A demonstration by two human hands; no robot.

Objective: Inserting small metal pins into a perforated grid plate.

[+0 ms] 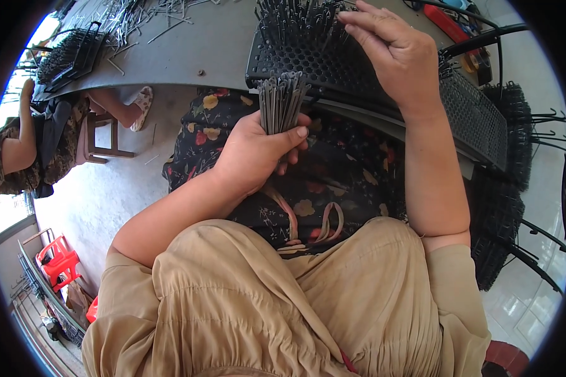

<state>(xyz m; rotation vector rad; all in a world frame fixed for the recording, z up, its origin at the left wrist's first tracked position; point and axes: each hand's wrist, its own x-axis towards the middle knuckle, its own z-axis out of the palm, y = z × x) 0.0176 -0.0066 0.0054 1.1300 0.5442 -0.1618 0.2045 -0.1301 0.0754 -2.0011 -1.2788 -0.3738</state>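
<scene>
My left hand (250, 149) is wrapped round an upright bundle of thin grey metal wire pins (279, 103) with small looped ends at the top. It holds them just in front of the table edge. Beyond the bundle sits a black perforated rack (280, 63) with round holes. Many hooked wire pins (295, 22) stand upright in its far part. Over the rack's right side is my right hand (404, 60), its thumb and fingers drawn together beside the standing pins. Whatever is between those fingertips is too small to make out.
Loose wire pins (132, 19) lie scattered on the grey table (195, 47). Another filled rack (72, 56) stands at the far left, near a seated person (31, 144). More black racks (493, 220) with protruding hooks are on my right. Red plastic chairs (58, 261) stand lower left.
</scene>
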